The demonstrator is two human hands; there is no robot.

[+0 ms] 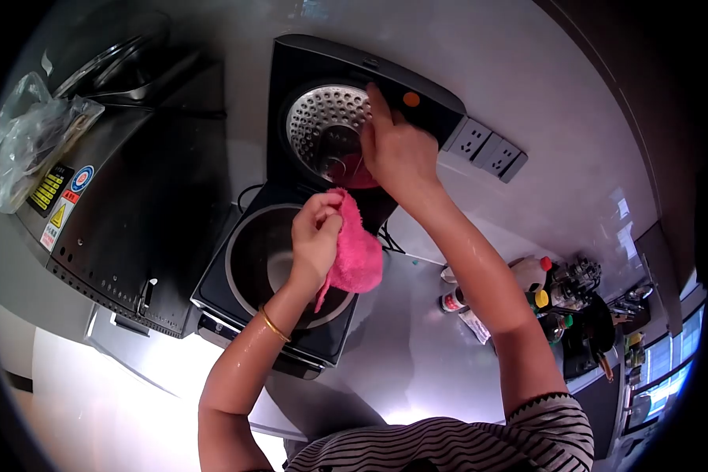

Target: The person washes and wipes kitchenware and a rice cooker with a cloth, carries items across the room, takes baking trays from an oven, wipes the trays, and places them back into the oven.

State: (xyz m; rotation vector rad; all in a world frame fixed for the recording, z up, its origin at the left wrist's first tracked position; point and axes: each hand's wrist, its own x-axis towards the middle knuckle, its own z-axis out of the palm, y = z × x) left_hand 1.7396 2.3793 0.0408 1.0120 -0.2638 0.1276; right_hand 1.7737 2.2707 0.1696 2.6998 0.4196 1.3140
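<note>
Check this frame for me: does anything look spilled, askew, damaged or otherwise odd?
Nothing looks plainly spilled, askew or damaged. The cooker lid is open, and the left hand holds the pink cloth over the pot. At most, the crumpled plastic bag on the black appliance looks untidy, bunched near its labels.

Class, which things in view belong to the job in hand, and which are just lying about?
Likely job: pink cloth, in the left hand; open lid, right hand at it; pot; cooker.

Likely lying about: plastic bag; red-capped bottle; yellow-capped bottle.
</note>
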